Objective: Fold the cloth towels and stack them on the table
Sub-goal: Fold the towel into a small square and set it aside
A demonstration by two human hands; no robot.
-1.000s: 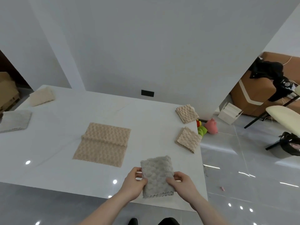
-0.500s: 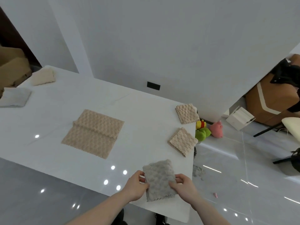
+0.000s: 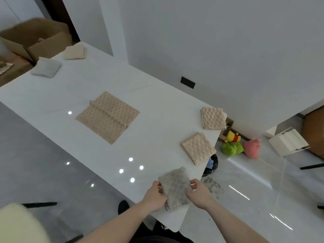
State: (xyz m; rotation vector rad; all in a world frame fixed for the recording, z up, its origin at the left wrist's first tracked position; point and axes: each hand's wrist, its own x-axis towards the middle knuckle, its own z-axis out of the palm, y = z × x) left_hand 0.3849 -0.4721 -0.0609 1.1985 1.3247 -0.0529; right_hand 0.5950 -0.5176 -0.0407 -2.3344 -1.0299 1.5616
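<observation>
On the white table (image 3: pixel 52 95), going from the left: a folded grey-white towel (image 3: pixel 46 69) and a folded cream towel (image 3: pixel 75 53) lie near the far-left corner, toward ten o'clock from the hands and well apart from them. Next comes the large beige towel (image 3: pixel 107 116), only partly folded, with one flap turned over along a ridge; it sits around eleven o'clock from the hands. At the near edge the left hand (image 3: pixel 154 197) pinches the left side of a folded grey towel (image 3: pixel 175 186), fingers curled round its edge, and the right hand (image 3: pixel 199 193) pinches the right side in the same way. The grey towel is held between them just over the table's near-right corner, its long axis running from the person toward twelve o'clock, tipped slightly left. Farther right, a folded beige towel (image 3: pixel 198 148) lies at about one o'clock from the grey one and near it, and a second folded beige towel (image 3: pixel 213 118) lies beyond that, by the far-right edge. Judging from this, the stacking move turns on that one o'clock offset: the nearest folded towel lies up and to the right, on the right hand's side, so the right hand would likely lead. The grey towel's long axis is also skewed against that towel's edges, so a small turn seems needed before it would sit square.
</observation>
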